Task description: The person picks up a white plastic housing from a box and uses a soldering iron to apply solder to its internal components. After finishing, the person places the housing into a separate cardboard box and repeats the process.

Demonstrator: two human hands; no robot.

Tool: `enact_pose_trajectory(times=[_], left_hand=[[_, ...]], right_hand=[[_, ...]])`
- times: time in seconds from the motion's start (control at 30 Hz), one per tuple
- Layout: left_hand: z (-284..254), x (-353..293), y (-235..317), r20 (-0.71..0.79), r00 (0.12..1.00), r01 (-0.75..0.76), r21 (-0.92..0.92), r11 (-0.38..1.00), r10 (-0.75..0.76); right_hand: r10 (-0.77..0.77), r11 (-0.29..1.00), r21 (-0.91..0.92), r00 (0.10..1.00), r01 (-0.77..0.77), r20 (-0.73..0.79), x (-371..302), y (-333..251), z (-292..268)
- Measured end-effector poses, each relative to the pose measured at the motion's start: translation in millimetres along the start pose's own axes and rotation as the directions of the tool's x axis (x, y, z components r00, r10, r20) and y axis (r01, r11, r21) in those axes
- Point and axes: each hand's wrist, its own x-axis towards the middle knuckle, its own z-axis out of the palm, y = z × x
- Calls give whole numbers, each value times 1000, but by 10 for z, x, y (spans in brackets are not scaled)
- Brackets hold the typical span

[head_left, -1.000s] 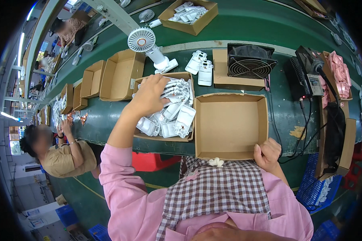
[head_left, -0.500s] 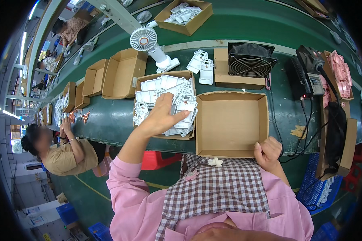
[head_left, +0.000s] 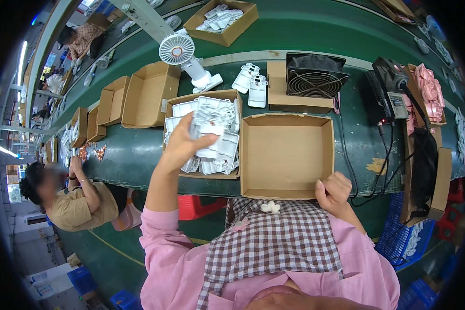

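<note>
My left hand point(head_left: 183, 144) is over a cardboard box point(head_left: 238, 111) piled with white plastic casings point(head_left: 227, 147). Thumb and fingers close on a white plastic casing point(head_left: 207, 120), smeared by motion, above the pile. Beside that box stands a second, shallow cardboard box point(head_left: 289, 155), its brown bottom showing. At its front right corner, my right hand point(head_left: 336, 190) is closed with curled fingers; whatever may be inside them is hidden. Two more white casings point(head_left: 257, 90) lie on the bench behind the boxes.
A white handheld fan point(head_left: 177, 50) and a black square fan point(head_left: 318, 76) stand behind the boxes. To the right are a black device point(head_left: 382, 95) with cables and pink parts point(head_left: 429, 90). Leftward, open cardboard boxes point(head_left: 151, 98) line the green bench; a co-worker point(head_left: 80, 201) sits beyond.
My left hand has lifted a white casing off the pile and shifted slightly left. My right hand stays by the box corner. The whole view has shifted a little.
</note>
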Motion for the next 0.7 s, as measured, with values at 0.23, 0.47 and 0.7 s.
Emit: enact_pose_trajectory(times=[0.23, 0.47, 0.7], left_hand=[[-139, -161, -141, -21, 991, -105, -744, 660, 135], [567, -252, -212, 102, 970, -13, -882, 471, 219], [1146, -236, -87, 156, 980, 49, -783, 621, 120]], right_hand=[[27, 1000, -9, 999, -27, -23, -12, -29, 23], [54, 997, -50, 996, -51, 71, -86, -56, -239], [675, 722, 489, 653, -490, -343, 114, 365, -849]])
